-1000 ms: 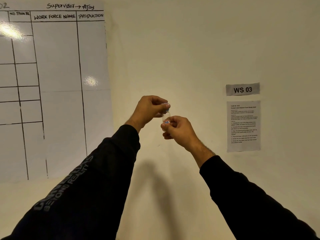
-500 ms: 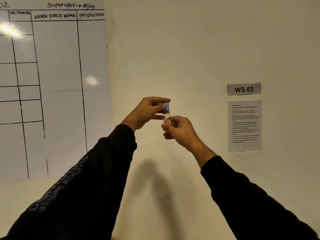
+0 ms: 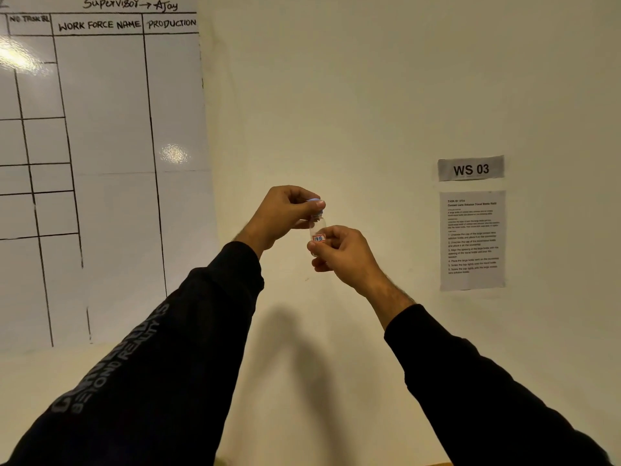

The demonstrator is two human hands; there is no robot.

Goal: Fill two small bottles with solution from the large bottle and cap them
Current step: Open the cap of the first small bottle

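Both hands are raised in front of the wall, sleeves black, grey lettering on the left sleeve (image 3: pixel 111 371).

Right hand (image 3: pixel 342 255): grip closed around the lower body of the small bottle (image 3: pixel 317 230). The thumb and curled fingers wrap it from the right side. Bottle is clear, upright, held mid-air well above the bottom of the view. No surface visible under it. A small white label with red border (image 3: pixel 319 238) faces the camera; it seems to read "7B", blue ink.

Left hand (image 3: pixel 285 215): grip pinching the cap (image 3: pixel 314 201) at the top of the bottle, thumb on the near side, fingers curled over the far side. The cap looks pale blue and is mostly hidden by the fingers. Threaded neck of the bottle shows just under the cap. Cannot tell whether the cap is fully seated or only resting on the threads. Liquid level inside the bottle is not readable.

Background: whiteboard (image 3: pixel 100 163) on the left with a hand-drawn grid, headers "WORK FORCE NAME" and "PRODUCTION". On the right, a grey "WS 03" sign (image 3: pixel 471 168) with a printed instruction sheet (image 3: pixel 472 240) just below it; body text is too small to read. The arms cast a shadow on the wall below the hands.
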